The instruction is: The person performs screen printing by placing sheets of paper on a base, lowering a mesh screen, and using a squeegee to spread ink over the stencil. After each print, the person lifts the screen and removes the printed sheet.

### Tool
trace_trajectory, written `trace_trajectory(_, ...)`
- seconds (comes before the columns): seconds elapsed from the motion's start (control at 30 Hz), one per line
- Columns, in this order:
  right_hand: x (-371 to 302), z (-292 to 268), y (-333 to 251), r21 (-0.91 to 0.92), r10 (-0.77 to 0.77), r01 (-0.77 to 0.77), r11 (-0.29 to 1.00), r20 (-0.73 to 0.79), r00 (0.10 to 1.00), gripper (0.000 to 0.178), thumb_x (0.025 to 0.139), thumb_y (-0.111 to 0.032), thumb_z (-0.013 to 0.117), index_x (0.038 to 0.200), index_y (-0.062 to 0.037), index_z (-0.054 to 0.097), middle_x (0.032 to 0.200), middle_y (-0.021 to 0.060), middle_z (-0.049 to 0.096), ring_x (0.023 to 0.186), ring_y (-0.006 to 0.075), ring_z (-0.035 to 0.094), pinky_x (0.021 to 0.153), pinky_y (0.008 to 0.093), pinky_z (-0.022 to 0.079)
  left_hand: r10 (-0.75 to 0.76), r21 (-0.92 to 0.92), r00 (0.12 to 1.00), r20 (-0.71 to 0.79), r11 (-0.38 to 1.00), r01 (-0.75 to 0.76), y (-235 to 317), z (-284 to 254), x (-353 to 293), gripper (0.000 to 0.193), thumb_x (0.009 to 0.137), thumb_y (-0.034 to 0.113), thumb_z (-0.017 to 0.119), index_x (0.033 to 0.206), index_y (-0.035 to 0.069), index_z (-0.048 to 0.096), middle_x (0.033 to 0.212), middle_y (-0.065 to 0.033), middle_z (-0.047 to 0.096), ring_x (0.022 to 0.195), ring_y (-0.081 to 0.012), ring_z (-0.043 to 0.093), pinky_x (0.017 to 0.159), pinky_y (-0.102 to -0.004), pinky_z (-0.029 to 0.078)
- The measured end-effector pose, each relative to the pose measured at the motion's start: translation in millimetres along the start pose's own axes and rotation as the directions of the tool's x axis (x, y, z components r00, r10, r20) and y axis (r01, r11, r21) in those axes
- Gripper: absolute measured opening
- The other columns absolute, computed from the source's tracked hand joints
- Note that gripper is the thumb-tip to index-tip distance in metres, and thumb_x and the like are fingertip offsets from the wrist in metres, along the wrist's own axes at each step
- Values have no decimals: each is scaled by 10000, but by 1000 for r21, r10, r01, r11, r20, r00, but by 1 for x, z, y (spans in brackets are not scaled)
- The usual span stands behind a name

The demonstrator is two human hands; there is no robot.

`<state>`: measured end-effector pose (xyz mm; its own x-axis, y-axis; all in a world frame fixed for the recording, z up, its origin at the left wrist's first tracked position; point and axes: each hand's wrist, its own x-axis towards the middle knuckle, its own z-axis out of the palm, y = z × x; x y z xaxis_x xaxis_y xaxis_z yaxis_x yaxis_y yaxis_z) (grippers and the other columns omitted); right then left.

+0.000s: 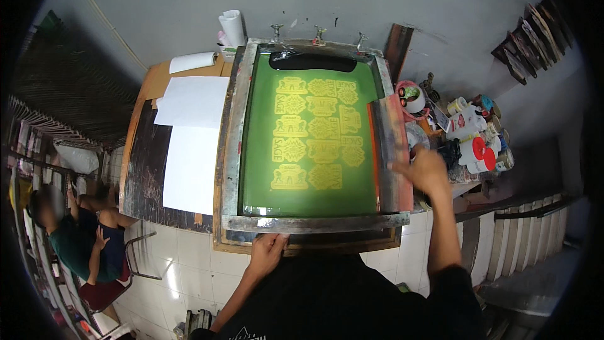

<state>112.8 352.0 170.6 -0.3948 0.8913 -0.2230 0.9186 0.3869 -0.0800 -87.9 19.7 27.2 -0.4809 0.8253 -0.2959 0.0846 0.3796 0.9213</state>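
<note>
Screen frame (234, 151) lies at the centre, right of paper sheets (190, 157). The left hand (267, 252) grips its near bar (314, 222), apparently steadying it. Black ink (313, 62) pools at the far end. A squeegee (391, 145) leans across the right bar (380, 70), probably to clear the yellow design (323, 150); the blurred right hand (428, 173) touches it, grip unclear. Beyond, a pink basin (409, 83) holds a white roll (414, 103); red-lidded jars (467, 151) hide their contents.

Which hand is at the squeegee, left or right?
The right hand: its fingers overlap the squeegee along the screen's right side, whereas the left hand is at the frame's near edge.
</note>
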Motion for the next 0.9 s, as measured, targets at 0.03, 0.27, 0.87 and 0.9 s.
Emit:
trace_trajectory(0.03,-5,22,6,126,-8,19,992,-92,996,646,751,-484,805,969,101,639,816,282,690,834,423,695,793,492,530,-1,16,1000,3,1000,1,3,0,1,398,1030,277,565,760,-8,629,634,-32,589,621,-106,543,598,-299,444)
trace_trajectory(0.27,3,14,-15,649,-80,321,689,-373,924,336,805,-164,785,1033,42,650,768,121,663,701,170,610,681,324,485,-72,41,997,20,997,72,2,-3,0,403,1011,288,599,730,1,634,606,-36,569,609,-105,534,581,-292,435)
trace_trajectory(0.87,266,6,-128,37,-616,712,702,-470,632,250,918,-138,647,1155,-85,587,1079,138,645,1086,349,570,946,459,360,-121,68,993,13,990,120,-16,-2,-7,299,970,218,628,781,-9,669,662,-86,627,640,-161,612,644,-323,494)
trace_trajectory(0.9,271,11,-130,19,-626,718,696,-475,619,251,913,-135,648,1151,-84,586,1078,142,646,1085,350,573,937,468,362,-98,63,995,7,993,97,-15,-3,-6,288,969,213,637,796,-15,668,653,-98,615,619,-170,605,628,-329,493)
